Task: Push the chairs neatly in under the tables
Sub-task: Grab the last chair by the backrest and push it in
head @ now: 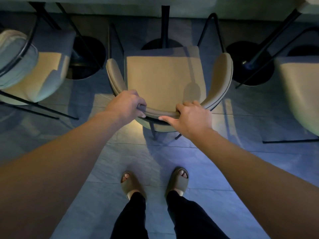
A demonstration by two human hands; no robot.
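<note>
A beige padded chair (164,75) with a curved backrest stands right in front of me, seen from above. My left hand (126,104) grips the left part of the backrest rim, fingers curled over it. My right hand (191,116) holds the right part of the same rim, thumb stretched along its outer side. The chair faces a pale table (189,5) whose edge runs along the top of the view. The black table post (165,26) and its round base stand just beyond the seat's front edge. The seat lies mostly outside the table edge.
A second beige chair (29,75) stands to the left, turned at an angle, and a third (300,94) at the right edge. Round black table bases (86,59) (250,64) sit between them. My feet in sandals (153,181) stand on the grey tiled floor behind the chair.
</note>
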